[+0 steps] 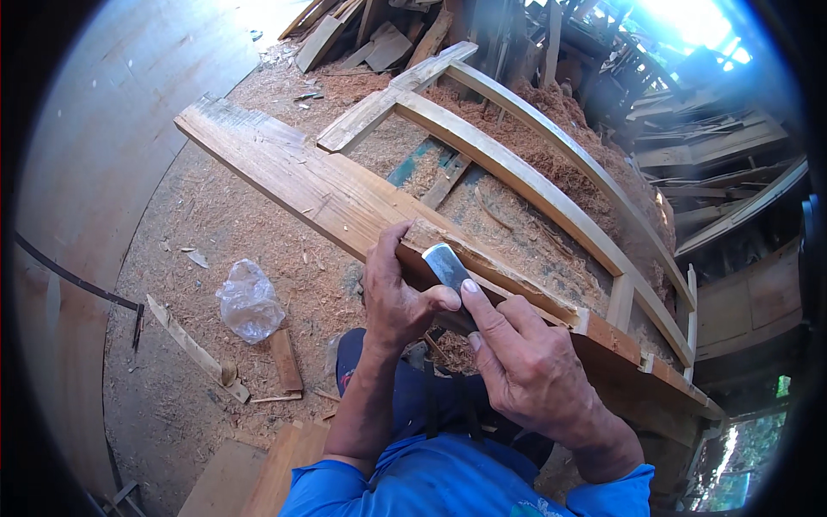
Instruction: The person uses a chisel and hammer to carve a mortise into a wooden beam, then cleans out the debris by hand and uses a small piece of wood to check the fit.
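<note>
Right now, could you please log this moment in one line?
right hand: holds blade | left hand: beside blade | plastic: on floor

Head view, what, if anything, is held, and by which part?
A flat grey metal blade, its lower part in the right hand; whether the left hand grips it cannot be told.

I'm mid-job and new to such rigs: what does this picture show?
There is no machine: a person works bare-handed, seen by a fisheye camera worn on the head and looking down, so straight edges bend. The right hand grips a flat metal blade; the left hand is beside it, its grip unclear. Beyond them lies a long wooden plank, with a curved wooden frame next to it. Crumpled clear plastic lies on the shavings-strewn ground.
</note>
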`<state>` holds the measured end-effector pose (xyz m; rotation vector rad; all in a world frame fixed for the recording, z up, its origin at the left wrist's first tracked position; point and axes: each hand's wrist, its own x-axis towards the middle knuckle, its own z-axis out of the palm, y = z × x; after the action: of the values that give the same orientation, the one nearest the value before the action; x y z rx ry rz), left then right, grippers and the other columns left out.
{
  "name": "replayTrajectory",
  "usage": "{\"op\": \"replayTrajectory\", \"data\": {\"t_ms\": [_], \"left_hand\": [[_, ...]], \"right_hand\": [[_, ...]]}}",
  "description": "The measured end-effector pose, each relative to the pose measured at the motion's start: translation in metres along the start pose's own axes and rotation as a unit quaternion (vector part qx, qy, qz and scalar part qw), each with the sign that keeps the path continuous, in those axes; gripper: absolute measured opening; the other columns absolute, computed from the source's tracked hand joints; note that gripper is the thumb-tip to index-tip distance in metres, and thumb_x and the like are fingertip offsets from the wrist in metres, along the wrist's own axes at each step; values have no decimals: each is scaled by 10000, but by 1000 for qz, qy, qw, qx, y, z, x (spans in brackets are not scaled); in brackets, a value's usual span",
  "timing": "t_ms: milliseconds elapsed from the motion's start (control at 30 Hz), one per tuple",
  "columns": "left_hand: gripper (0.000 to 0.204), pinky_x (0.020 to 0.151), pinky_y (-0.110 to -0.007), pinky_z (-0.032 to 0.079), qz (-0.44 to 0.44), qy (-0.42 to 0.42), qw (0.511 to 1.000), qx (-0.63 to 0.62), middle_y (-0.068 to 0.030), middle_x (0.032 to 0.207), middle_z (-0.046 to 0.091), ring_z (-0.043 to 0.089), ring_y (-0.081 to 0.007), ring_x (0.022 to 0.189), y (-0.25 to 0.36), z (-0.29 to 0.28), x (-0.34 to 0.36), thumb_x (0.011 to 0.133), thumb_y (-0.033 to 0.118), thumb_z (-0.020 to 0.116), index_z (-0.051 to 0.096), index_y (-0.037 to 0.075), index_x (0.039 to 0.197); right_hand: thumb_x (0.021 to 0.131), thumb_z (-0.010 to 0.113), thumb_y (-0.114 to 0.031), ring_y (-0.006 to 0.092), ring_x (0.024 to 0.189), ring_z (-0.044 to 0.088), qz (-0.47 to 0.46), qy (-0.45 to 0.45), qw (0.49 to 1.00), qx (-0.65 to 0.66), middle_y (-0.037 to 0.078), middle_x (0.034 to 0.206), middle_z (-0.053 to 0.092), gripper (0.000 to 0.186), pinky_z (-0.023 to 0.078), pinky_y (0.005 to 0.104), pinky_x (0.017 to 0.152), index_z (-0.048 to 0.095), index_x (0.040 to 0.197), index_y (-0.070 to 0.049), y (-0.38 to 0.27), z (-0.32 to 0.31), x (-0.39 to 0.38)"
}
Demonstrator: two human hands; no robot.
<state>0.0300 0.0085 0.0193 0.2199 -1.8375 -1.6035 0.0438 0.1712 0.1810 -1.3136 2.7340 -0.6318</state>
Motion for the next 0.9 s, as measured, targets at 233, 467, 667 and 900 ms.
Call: {"op": "replayTrajectory", "data": {"t_ms": [233, 467, 667, 900], "left_hand": [[1044, 805, -414, 465, -9, 49, 995, -81, -152, 922, 587, 564, -289, 897, -6, 13, 2, 640, 841, 723, 562, 13, 1255], [873, 797, -412, 472, -25, 92, 990, -99, -144, 894, 612, 573, -279, 865, -2, 20, 5, 728, 772, 712, 630, 23, 1169], [845, 801, -398, 478, -32, 107, 984, -136, -138, 900, 621, 591, -252, 873, -3, 25, 11, 757, 747, 710, 637, 6, 1157], [1210, 849, -432, 478, -16, 45, 998, -48, -185, 980, 612, 580, -311, 951, -5, 9, 4, 593, 977, 547, 553, -15, 1286]], "right_hand": [[875, 664, -1, 287, 673, 605, -14, -44, 997, -67, 151, 859, 515, 567, 513, 396, 563, 493, 1409, 87, -8, -2, 8], [873, 657, -5, 295, 676, 612, -10, -31, 997, -76, 166, 888, 515, 576, 532, 396, 554, 469, 1403, 119, -6, 5, 14], [887, 660, -50, 303, 679, 613, 26, -23, 995, -90, 171, 895, 519, 565, 525, 407, 564, 482, 1400, 106, -11, 12, 13], [891, 661, -32, 293, 693, 607, -20, -26, 999, -34, 155, 860, 534, 518, 510, 418, 576, 532, 1382, 74, -7, -1, 8]]}}
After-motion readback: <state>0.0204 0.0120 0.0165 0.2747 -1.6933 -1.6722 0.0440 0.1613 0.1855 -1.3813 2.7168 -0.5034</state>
